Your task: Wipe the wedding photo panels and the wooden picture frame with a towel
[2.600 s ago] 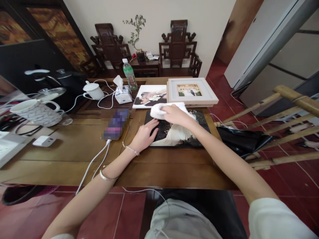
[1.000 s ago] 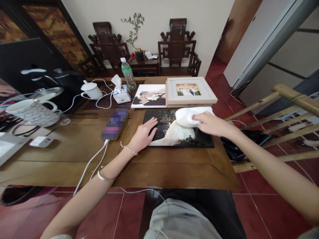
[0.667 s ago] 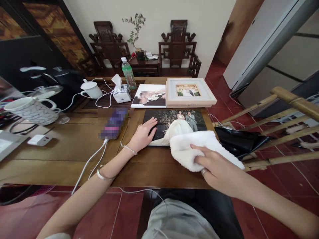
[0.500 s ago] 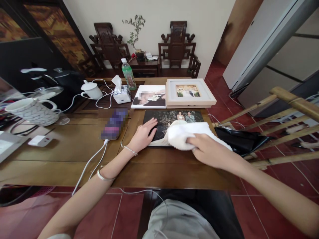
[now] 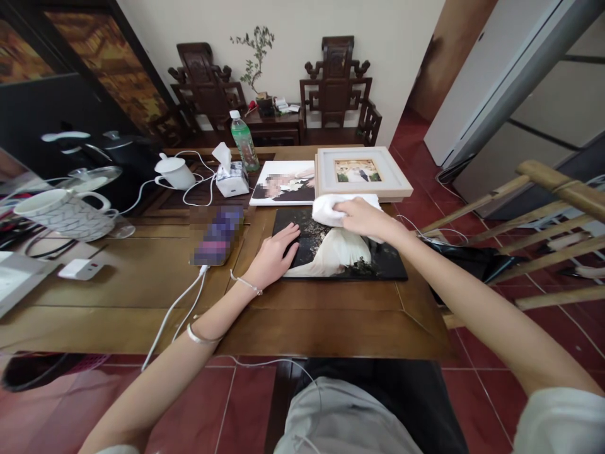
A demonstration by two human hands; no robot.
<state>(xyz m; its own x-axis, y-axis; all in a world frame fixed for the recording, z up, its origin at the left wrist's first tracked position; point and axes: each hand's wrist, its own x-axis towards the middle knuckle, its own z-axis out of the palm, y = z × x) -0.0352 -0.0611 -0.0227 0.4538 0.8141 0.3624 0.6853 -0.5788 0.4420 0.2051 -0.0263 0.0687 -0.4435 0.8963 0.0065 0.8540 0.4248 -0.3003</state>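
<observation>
Pinching a fluffy white cloth [image 5: 327,210], right hand [image 5: 363,218] just right of frame centre; left hand [image 5: 274,251] loosely spread on left edge of flat, black-and-cream photo [image 5: 338,255].

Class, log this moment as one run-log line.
left hand: flat on dark photo panel | right hand: gripping white cloth at panel's far edge | beyond: framed picture | panel's left: phone

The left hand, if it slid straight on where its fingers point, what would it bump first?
Sliding over the dark photo panel, the left hand would probably meet the white cloth in the right hand first, though exact depth is unclear.
</observation>
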